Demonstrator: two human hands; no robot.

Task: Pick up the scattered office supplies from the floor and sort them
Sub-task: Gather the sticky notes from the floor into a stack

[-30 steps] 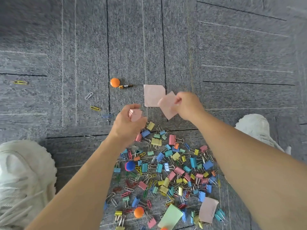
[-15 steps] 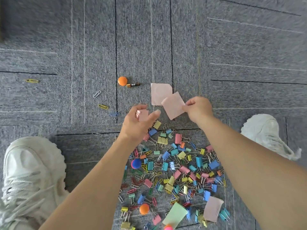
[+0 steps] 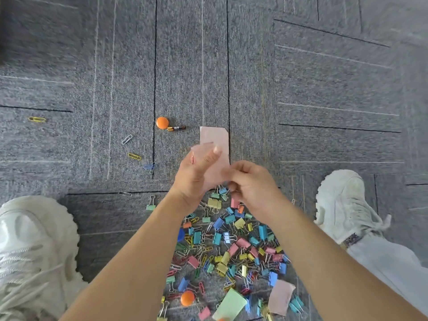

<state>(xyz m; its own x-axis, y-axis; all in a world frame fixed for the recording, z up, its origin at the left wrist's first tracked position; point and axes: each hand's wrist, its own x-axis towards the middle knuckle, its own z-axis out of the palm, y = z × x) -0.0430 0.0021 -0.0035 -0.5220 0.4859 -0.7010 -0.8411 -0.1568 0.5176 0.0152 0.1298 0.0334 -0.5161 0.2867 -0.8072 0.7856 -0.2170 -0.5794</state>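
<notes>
Both hands have met above the floor: the left hand pinches the pink notes between straight thumb and fingers, while the right hand curls its fingers round their near edge, just over the far end of the clip pile.

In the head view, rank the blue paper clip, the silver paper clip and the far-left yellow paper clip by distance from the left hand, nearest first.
1. Blue paper clip, just left of the left hand.
2. Silver paper clip, farther up-left.
3. Far-left yellow paper clip, near the left edge.
</notes>
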